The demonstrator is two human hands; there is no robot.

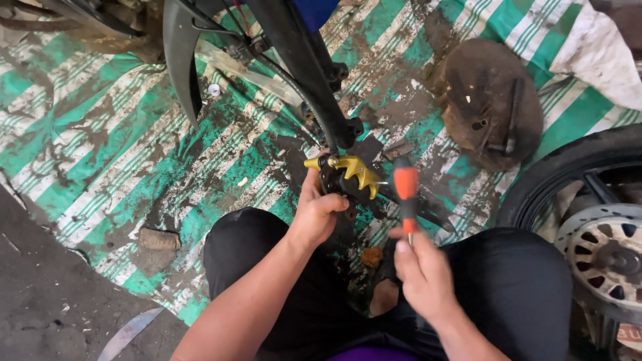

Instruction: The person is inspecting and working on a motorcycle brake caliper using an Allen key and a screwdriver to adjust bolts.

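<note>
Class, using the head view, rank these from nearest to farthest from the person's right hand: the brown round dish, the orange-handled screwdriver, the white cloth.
1. Orange-handled screwdriver: in the right hand.
2. Brown round dish: upper right, on the mat.
3. White cloth: top right corner.

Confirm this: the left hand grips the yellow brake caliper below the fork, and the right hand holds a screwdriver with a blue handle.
Not quite. The head view shows the screwdriver in the right hand has an orange and black handle, not a blue one. The rest stands: the left hand grips the yellow brake caliper below the fork.
</note>
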